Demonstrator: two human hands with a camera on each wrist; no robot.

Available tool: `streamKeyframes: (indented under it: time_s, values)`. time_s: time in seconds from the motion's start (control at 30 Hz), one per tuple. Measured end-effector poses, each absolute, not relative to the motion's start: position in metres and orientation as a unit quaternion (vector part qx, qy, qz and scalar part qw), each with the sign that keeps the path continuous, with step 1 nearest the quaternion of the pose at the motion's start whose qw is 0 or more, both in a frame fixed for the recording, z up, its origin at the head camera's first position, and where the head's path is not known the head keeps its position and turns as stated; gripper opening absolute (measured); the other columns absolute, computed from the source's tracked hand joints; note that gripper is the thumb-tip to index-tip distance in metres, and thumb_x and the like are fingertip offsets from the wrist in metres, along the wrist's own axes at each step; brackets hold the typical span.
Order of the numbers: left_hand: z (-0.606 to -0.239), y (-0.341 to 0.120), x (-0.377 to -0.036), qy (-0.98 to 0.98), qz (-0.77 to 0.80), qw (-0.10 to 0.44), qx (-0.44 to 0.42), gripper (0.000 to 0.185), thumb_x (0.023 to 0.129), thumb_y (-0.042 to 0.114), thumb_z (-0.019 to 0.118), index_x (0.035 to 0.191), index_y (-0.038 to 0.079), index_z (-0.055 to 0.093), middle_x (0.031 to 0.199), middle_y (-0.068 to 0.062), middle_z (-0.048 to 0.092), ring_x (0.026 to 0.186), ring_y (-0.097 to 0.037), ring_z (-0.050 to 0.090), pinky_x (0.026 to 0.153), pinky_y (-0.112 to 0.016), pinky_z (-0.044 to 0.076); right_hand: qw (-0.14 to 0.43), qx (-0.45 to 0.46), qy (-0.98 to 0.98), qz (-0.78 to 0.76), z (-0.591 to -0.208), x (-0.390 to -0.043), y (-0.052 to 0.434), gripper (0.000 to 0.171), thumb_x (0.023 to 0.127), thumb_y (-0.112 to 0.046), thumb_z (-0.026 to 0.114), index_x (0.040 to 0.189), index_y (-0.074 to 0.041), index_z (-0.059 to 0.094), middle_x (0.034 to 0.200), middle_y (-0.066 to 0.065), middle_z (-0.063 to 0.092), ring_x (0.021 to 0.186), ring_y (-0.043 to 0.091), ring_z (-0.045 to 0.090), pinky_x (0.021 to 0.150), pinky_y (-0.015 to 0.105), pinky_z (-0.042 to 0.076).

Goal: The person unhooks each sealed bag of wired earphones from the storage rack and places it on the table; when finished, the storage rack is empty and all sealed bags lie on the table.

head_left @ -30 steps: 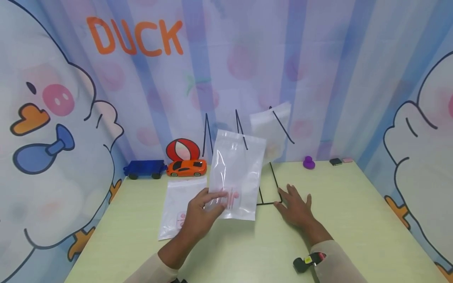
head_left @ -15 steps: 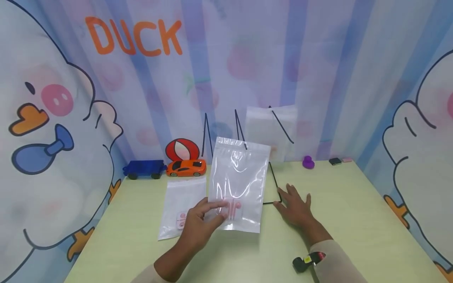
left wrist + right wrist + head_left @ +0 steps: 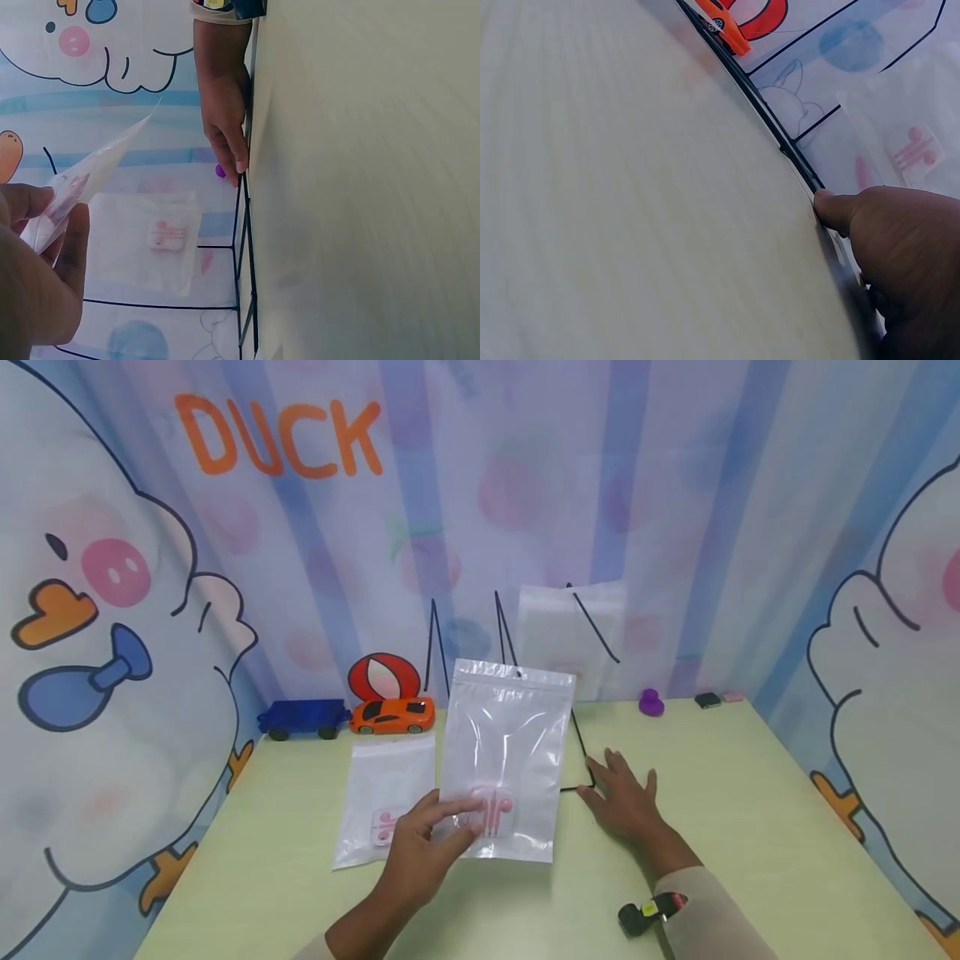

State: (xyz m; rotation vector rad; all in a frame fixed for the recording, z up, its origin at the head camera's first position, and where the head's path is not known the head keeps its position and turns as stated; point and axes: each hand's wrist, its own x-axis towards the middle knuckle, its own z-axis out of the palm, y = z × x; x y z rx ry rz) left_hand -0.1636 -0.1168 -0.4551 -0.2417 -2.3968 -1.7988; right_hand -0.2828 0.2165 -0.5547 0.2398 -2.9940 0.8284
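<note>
My left hand [image 3: 420, 852] pinches the lower left part of a white zip-lock bag [image 3: 517, 727] with pink earphones [image 3: 491, 810] inside, also seen in the left wrist view as a bag edge-on [image 3: 97, 169]. The bag's top edge is at the tip of the middle hook of a black wire rack [image 3: 504, 627]; whether the hook passes through it is unclear. My right hand [image 3: 626, 797] rests with spread fingers on the front right corner of the rack's base. A second bag [image 3: 543, 627] hangs on the right hook. The held bag hides much of the rack.
Another bag of earphones [image 3: 386, 777] lies flat on the table [image 3: 247, 877], left of the rack. Behind it stand a blue trailer [image 3: 303, 718] and an orange toy car [image 3: 393, 716]. A purple toy [image 3: 651, 702] and a small black item [image 3: 707, 700] sit at the back right.
My left hand has drawn the bag down and slightly toward me, its top edge now at the middle hook's tip. The hanging bag has swung straighter. My right hand has stayed put.
</note>
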Motion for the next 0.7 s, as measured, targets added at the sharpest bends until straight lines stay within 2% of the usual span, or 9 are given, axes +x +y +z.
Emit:
streamKeyframes:
  time_s: [0.3, 0.4, 0.53, 0.7]
  values:
    - [-0.463, -0.122, -0.157, -0.794, -0.6, 0.052, -0.082, 0.031, 0.092, 0.013, 0.085, 0.118, 0.03, 0.087, 0.148, -0.001, 0.07, 0.141, -0.028, 0.061, 0.123, -0.066, 0.045, 0.01, 0.078, -0.961, 0.265, -0.554, -0.284, 0.216, 0.066, 0.113, -0.046, 0.052, 0.169, -0.014, 0.04, 0.18, 0.024, 0.022, 0.17, 0.046, 0.013, 0.125, 0.084, -0.011]
    - [-0.466, -0.125, -0.155, -0.793, -0.602, 0.047, -0.085, 0.031, 0.091, 0.01, 0.085, 0.117, 0.027, 0.087, 0.147, -0.003, 0.071, 0.14, -0.028, 0.062, 0.122, -0.058, 0.048, 0.016, 0.079, -0.962, 0.263, -0.554, -0.285, 0.216, 0.066, 0.113, -0.046, 0.052, 0.169, -0.014, 0.041, 0.18, 0.024, 0.024, 0.17, 0.047, 0.015, 0.125, 0.085, -0.01]
    - [-0.47, -0.126, -0.155, -0.79, -0.606, 0.044, -0.09, 0.029, 0.089, 0.008, 0.086, 0.115, 0.022, 0.088, 0.145, -0.006, 0.072, 0.139, -0.027, 0.061, 0.119, -0.036, 0.048, 0.019, 0.076, -0.962, 0.26, -0.554, -0.285, 0.217, 0.065, 0.113, -0.045, 0.054, 0.169, -0.013, 0.042, 0.18, 0.024, 0.025, 0.17, 0.047, 0.015, 0.124, 0.086, -0.009]
    - [-0.475, -0.127, -0.156, -0.789, -0.608, 0.034, -0.077, 0.027, 0.089, 0.011, 0.088, 0.114, 0.021, 0.087, 0.141, -0.006, 0.074, 0.142, -0.026, 0.06, 0.119, -0.029, 0.043, 0.012, 0.071, -0.963, 0.261, -0.554, -0.285, 0.216, 0.066, 0.113, -0.045, 0.054, 0.169, -0.013, 0.042, 0.18, 0.024, 0.023, 0.17, 0.047, 0.014, 0.125, 0.085, -0.009]
